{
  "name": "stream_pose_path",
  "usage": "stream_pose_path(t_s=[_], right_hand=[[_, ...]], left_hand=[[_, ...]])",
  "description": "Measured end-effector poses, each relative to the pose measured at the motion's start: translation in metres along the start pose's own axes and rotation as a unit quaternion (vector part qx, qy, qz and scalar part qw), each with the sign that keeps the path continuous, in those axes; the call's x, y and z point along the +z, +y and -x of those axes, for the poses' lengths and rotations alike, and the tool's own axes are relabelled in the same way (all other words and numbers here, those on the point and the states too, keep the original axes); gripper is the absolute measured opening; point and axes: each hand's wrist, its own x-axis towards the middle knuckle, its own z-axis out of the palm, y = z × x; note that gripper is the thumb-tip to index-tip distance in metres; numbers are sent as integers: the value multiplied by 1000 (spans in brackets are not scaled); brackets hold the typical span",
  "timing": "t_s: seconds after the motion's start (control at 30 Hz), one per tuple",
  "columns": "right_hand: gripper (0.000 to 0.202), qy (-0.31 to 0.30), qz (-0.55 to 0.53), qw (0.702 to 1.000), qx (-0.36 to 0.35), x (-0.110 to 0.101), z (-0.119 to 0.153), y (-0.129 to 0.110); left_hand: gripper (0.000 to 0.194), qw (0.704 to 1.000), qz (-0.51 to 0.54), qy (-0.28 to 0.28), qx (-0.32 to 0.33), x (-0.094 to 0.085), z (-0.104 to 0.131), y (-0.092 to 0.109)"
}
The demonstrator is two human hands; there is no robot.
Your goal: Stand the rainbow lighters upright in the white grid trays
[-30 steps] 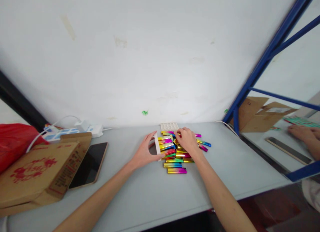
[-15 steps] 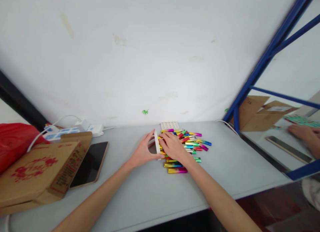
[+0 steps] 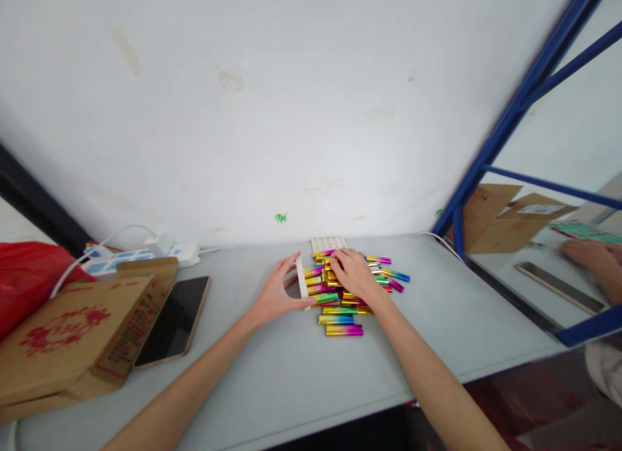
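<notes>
Standing on its edge, a white tray (image 3: 302, 281) is gripped by my left hand (image 3: 275, 294), thumb at the near end and fingers at the far end. Several shiny, many-coloured lighters (image 3: 323, 298) stick out from its right face. My right hand (image 3: 354, 271) is just right of them, its fingers bent down around a lighter in the pile; the fingertips are partly hidden. More loose lighters (image 3: 345, 330) lie in front of and beyond this hand. A second white tray with rows of holes (image 3: 328, 243) lies flat behind the pile, near the wall.
Along the left are a cardboard box (image 3: 63, 334), a dark phone or tablet (image 3: 172, 318), a power strip (image 3: 184, 253) and a red bag (image 3: 34, 276). A blue metal frame (image 3: 500, 133) rises at right. Beyond it are an open carton (image 3: 495, 221) and another person's hands (image 3: 590, 253).
My right hand has drawn back to the right, away from the tray, uncovering the lighters in its face. My left hand still holds the tray in nearly the same place.
</notes>
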Motion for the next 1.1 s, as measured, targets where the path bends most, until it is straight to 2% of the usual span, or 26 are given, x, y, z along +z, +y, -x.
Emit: stream_pose_path(t_s=[0.27, 0.63, 0.8, 0.9, 1.0, 1.1], right_hand=[[21, 11, -14, 1000, -14, -2, 2, 6], [27, 45, -45, 998, -22, 0, 3, -1], [29, 43, -81, 991, -95, 1, 5, -21], [30, 18, -50, 990, -134, 7, 9, -39], [27, 8, 5, 991, -130, 14, 12, -50], [25, 14, 26, 993, -119, 18, 12, -48]], left_hand=[[112, 1000, -14, -5, -3, 0, 0, -2], [111, 1000, -21, -11, 2, 2, 1, -1], [112, 999, -26, -17, 10, 2, -1, -5], [116, 999, -28, -16, 21, 2, -2, -10], [118, 999, -22, -17, 21, 2, -2, -12], [115, 999, -16, -22, 17, 1, -1, -9]])
